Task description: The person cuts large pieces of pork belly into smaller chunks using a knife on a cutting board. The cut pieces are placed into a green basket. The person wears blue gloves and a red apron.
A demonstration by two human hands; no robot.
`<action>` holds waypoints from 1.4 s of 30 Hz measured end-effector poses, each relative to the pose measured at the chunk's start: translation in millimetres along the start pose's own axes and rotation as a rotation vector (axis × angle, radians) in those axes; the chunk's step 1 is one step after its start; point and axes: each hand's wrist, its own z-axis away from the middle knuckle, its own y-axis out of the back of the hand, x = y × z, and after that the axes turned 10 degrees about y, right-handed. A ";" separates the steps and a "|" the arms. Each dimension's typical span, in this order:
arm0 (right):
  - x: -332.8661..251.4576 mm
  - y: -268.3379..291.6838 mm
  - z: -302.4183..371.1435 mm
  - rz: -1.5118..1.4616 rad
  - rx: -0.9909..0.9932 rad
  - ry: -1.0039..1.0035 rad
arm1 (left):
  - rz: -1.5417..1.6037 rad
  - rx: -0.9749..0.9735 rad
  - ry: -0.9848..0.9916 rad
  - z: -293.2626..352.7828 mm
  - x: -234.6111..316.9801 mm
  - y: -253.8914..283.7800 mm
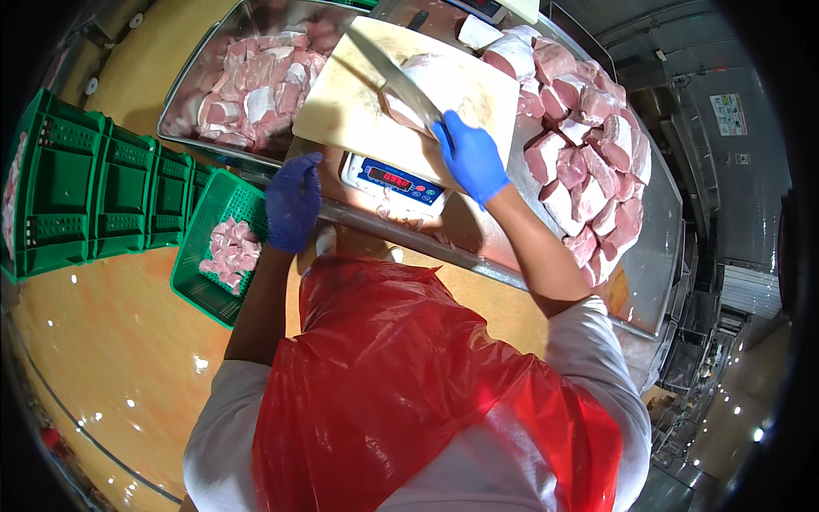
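My right hand, in a blue glove, is closed around the handle of a large knife. The wide blade points to the far left and lies over a block of pale pink raw meat with a white fat layer. Under the meat is a cream cutting board, set above a digital scale with a lit red display. My left hand, also gloved in blue, hangs left of the scale by the board's near corner. Its fingers are loosely bent and apart, with nothing visible in them.
Large raw meat pieces are heaped on the steel table at right. A steel tub of cut meat stands far left. A green basket with small scraps sits below my left hand, beside stacked green crates.
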 end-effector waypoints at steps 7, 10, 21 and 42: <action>90.6 75.1 140.6 0.311 -0.426 -0.016 | 0.032 0.204 0.120 -6.6 -19.0 22.6; 92.7 92.2 145.8 0.340 -0.404 0.044 | 0.062 0.183 0.121 -15.5 5.2 -0.4; 1.8 3.9 18.0 -0.040 0.180 0.026 | -0.034 -0.016 0.134 -62.6 78.1 -122.9; 77.6 114.4 129.3 0.456 -0.410 0.011 | 0.329 -0.188 0.591 -14.3 -4.2 -10.2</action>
